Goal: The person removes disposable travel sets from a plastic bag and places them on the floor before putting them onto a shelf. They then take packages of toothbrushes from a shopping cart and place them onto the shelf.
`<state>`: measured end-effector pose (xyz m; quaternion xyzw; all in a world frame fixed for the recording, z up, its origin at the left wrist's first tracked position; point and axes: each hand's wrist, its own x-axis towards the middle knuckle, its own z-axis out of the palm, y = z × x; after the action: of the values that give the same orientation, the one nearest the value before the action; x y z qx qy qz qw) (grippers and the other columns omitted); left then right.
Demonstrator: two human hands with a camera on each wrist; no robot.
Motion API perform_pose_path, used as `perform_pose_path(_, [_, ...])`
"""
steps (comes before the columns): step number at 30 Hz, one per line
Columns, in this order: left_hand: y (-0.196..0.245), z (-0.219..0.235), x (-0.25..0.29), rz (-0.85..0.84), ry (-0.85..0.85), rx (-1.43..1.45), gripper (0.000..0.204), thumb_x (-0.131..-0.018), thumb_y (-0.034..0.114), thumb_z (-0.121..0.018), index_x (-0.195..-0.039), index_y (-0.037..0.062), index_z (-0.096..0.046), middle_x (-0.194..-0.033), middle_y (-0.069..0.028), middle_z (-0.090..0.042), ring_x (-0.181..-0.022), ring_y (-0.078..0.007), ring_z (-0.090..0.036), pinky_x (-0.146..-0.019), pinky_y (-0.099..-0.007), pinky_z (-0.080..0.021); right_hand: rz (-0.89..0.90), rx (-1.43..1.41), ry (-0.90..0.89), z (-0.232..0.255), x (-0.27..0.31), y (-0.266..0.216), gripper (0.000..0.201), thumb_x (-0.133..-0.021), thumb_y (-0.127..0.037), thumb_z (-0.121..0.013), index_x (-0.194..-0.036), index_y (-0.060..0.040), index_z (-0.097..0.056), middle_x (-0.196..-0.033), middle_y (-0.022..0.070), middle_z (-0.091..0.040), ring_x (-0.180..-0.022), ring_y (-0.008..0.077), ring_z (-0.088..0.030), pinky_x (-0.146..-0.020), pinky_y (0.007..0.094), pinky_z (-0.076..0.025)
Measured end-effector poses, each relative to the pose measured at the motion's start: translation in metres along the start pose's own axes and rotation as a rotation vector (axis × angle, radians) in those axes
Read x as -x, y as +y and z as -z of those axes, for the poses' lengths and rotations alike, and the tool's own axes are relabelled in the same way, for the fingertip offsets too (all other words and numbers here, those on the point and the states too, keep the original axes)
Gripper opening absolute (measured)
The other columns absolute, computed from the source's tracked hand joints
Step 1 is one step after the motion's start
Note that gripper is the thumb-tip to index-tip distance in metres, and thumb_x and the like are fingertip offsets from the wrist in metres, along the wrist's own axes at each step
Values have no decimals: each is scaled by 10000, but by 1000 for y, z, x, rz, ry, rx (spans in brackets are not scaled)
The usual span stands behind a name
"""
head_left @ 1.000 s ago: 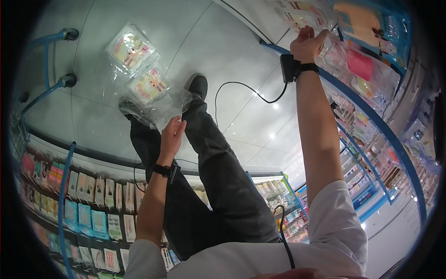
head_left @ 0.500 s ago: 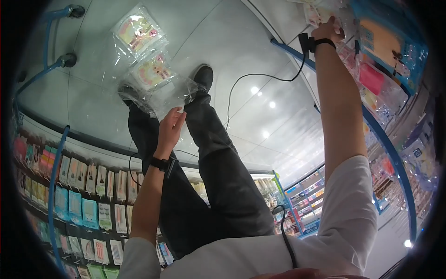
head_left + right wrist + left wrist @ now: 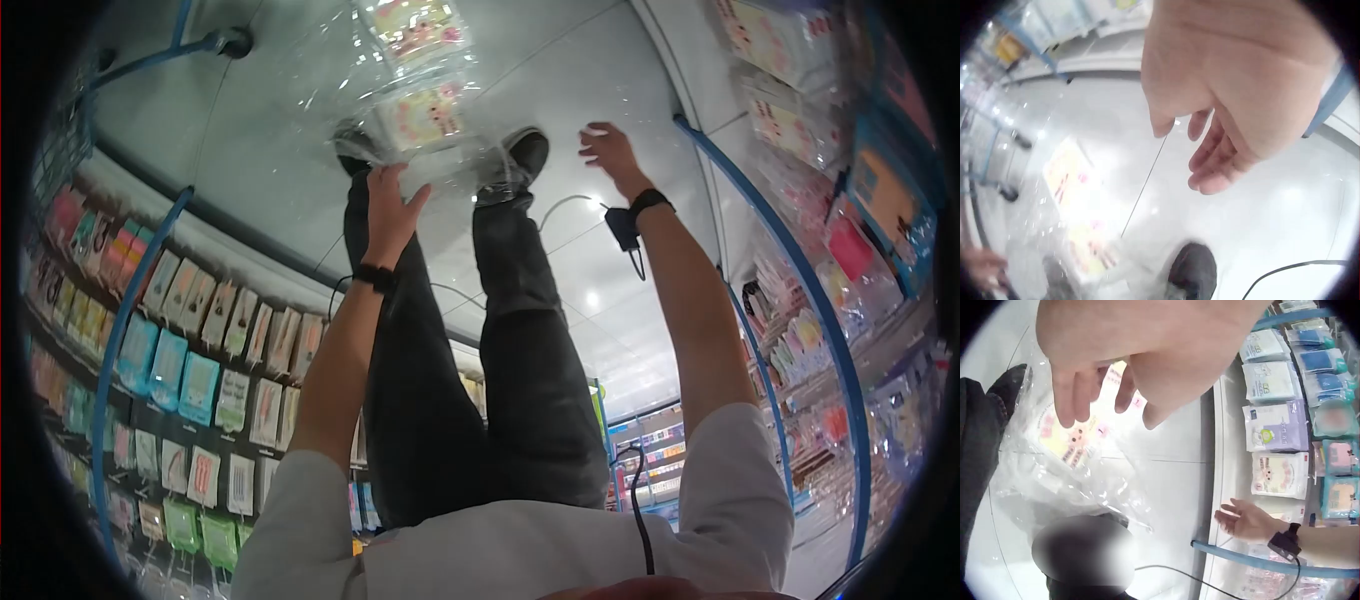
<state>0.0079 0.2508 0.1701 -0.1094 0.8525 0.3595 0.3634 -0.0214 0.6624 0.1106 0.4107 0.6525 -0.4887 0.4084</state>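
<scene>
A clear plastic bag (image 3: 465,160) lies across the floor around the shoes. Two flat packs with a printed cartoon animal show in it, one pack (image 3: 415,28) farther out and another pack (image 3: 425,112) nearer the feet. My left hand (image 3: 393,215) is over the near edge of the bag, thumb spread away from the fingers. In the left wrist view the fingers (image 3: 1066,403) hang down over the bag, pinching nothing. Between the bag and the right-hand rack, my right hand (image 3: 615,160) is held above the floor with loosely bent fingers and nothing in them.
Similar packs (image 3: 785,130) hang on the rack at the right, behind a curved blue rail (image 3: 790,250). Another stocked shelf with blue packets (image 3: 167,362) stands at the left. A wheeled blue frame's caster (image 3: 235,42) is at the upper left. A black cable (image 3: 1179,570) trails from the right wrist.
My right hand has drawn back from the packs on the right rack to above the floor. The left thumb has spread from the fingers. The head view has turned to the left.
</scene>
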Motion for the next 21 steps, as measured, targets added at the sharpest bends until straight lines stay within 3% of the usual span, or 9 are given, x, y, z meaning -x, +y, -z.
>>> perform_pose_path(2, [-16, 3, -10, -59, 141, -239, 747, -792, 250, -831, -1442, 115, -490, -1498, -271, -361, -1298, -452, -482, -976, -460, -517, 126, 359, -71, -49, 0, 19, 316, -920, -280, -721, -1133, -51, -684, -917, 140, -739, -879, 197, -718, -709, 363, -572])
perform_pose_path(5, [-3, 15, -18, 67, 148, -121, 887, -728, 239, -874, -1500, 213, -439, -1563, -290, -234, -1325, -498, -437, -1028, -467, -482, 477, 960, -311, -105, -8, 48, 229, -888, -272, -675, -938, -57, -737, -898, 110, -749, -785, 211, -722, -677, 371, -577])
perform_pose_path(7, [0, 21, -23, 161, 110, -185, 895, -723, 208, -877, -1506, 263, -447, -1602, -263, -185, -1326, -487, -432, -1063, -479, -441, 137, 728, -521, -141, -3, 45, 196, -912, -215, -636, -911, -44, -732, -886, 84, -741, -779, 198, -717, -629, 352, -573])
perform_pose_path(8, [-5, 21, -29, 77, 137, -383, 856, -733, 234, -873, -1489, 263, -472, -1612, -259, -169, -1337, -483, -427, -1061, -492, -439, -276, 492, -461, -154, 8, 31, 187, -928, -150, -578, -917, -35, -725, -866, 64, -731, -750, 184, -707, -581, 330, -561])
perform_pose_path(9, [-11, 20, -35, -6, 163, -580, 818, -743, 260, -869, -1472, 264, -497, -1621, -255, -153, -1348, -479, -421, -1060, -505, -438, -279, 497, -466, -155, 20, 24, 187, -928, -150, -578, -917, -35, -725, -866, 64, -731, -750, 184, -707, -581, 330, -561])
perform_pose_path(10, [-19, 16, -39, -64, 237, -602, 585, -819, 272, -809, -1363, 214, -601, -1551, -203, -352, -1319, -431, -455, -1018, -510, -460, -280, 282, -528, -157, 28, 22, 210, -941, -175, -563, -957, -43, -726, -927, 60, -723, -830, 183, -696, -698, 342, -560])
perform_pose_path(11, [-28, 14, -44, -54, 237, -601, 585, -819, 272, -809, -1363, 214, -601, -1551, -203, -352, -1319, -431, -455, -1018, -510, -460, -280, 64, -583, -160, 39, 19, 236, -954, -199, -547, -996, -51, -727, -989, 56, -715, -911, 182, -684, -814, 355, -560])
perform_pose_path(14, [-37, 14, -54, -105, 204, -573, 197, -944, 279, -653, -1082, 144, -694, -1120, -110, -666, -1195, -382, -553, -922, -499, -479, -259, -127, -404, -165, 67, 14, 243, -971, -178, -537, -1098, -52, -702, -1019, 41, -707, -934, 177, -673, -830, 340, -547])
perform_pose_path(21, [-9, 32, -52, -170, 284, -200, 180, -984, 213, -587, -1003, 45, -647, -923, -160, -663, -948, -390, -621, -849, -476, -492, -353, 320, -562, -181, 93, 11, 448, -1006, -303, -575, -1367, -37, -581, -1277, 116, -645, -1149, 218, -624, -964, 356, -512])
